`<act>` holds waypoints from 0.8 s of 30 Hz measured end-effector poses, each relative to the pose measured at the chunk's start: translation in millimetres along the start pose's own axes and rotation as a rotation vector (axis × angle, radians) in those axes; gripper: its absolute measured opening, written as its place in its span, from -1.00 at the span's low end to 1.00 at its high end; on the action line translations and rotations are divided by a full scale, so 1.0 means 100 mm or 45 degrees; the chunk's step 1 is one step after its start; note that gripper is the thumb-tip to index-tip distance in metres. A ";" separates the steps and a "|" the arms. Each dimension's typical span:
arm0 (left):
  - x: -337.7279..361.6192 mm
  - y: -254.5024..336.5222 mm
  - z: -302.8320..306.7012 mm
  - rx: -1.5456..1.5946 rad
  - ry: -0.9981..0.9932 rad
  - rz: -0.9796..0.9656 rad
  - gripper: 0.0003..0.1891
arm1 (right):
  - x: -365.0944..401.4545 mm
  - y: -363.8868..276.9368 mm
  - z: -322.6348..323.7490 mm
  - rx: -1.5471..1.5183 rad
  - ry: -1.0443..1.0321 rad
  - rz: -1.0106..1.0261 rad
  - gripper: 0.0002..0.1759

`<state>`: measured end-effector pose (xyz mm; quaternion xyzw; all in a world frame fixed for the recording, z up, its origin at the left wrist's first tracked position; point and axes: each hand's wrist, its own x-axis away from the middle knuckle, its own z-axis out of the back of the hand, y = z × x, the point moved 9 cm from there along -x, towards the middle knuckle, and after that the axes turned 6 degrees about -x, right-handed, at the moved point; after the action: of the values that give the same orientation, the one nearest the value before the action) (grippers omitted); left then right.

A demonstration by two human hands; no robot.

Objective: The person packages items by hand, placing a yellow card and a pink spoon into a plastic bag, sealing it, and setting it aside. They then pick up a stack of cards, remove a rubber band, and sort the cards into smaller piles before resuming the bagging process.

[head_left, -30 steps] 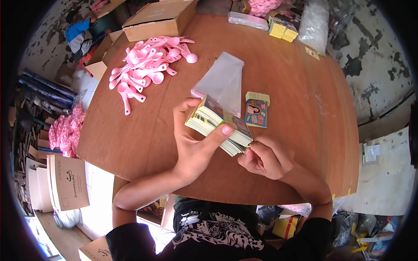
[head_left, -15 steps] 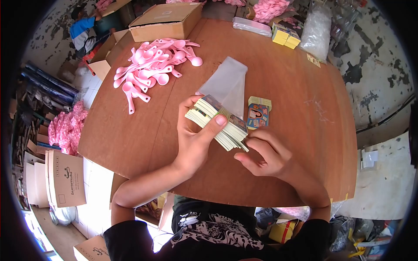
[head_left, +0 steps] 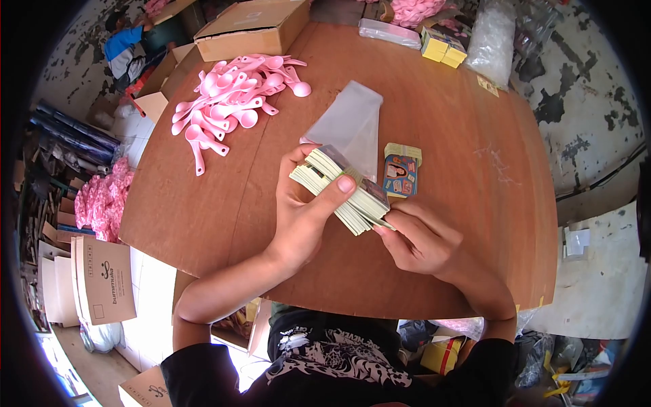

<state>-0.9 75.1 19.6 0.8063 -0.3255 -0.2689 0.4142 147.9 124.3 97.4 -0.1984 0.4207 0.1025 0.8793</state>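
A thick stack of printed cards (head_left: 337, 195) is gripped in my left hand (head_left: 298, 227), the thumb lying across its edges. At the stack's lower right corner, my right hand (head_left: 426, 237) pinches the end of a card that sticks out a little from the others. Just beyond the hands lie clear plastic bags (head_left: 352, 119), flat on the table and partly behind the stack. A smaller pile of cards (head_left: 401, 178) with a blue picture on top rests to the right of them. Pink measuring spoons (head_left: 227, 102) form a heap at the left.
A cardboard box (head_left: 251, 30) stands on the wooden table (head_left: 475, 258) at the back left. Yellow card bundles (head_left: 443, 47) and a large plastic roll (head_left: 491, 44) are at the back right. Cartons (head_left: 103, 281) stand left. Another person (head_left: 125, 51) is at far left.
My right fingers have closed on a card at the stack's lower corner; before, they were apart beside it. The left hand keeps its hold on the stack. The view has shifted slightly.
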 end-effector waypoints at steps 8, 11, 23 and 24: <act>0.03 0.06 -0.01 -0.057 -0.007 -0.099 -0.42 | -0.07 -0.14 0.07 0.098 -0.035 0.045 -0.82; 0.03 0.00 0.01 0.105 0.033 0.044 -0.41 | -0.03 -0.11 0.06 0.142 -0.029 0.114 -0.81; 0.01 0.03 0.03 0.188 0.082 -0.002 -0.44 | -0.11 -0.30 0.14 0.346 -0.071 0.172 -0.81; -0.01 0.02 0.05 0.253 0.095 0.024 -0.47 | -0.13 -0.33 0.15 0.396 -0.100 0.163 -0.83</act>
<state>-6.0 72.8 19.5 0.8498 -0.3425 -0.2011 0.3466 161.4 101.1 124.6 -0.0285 0.4086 0.0997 0.9068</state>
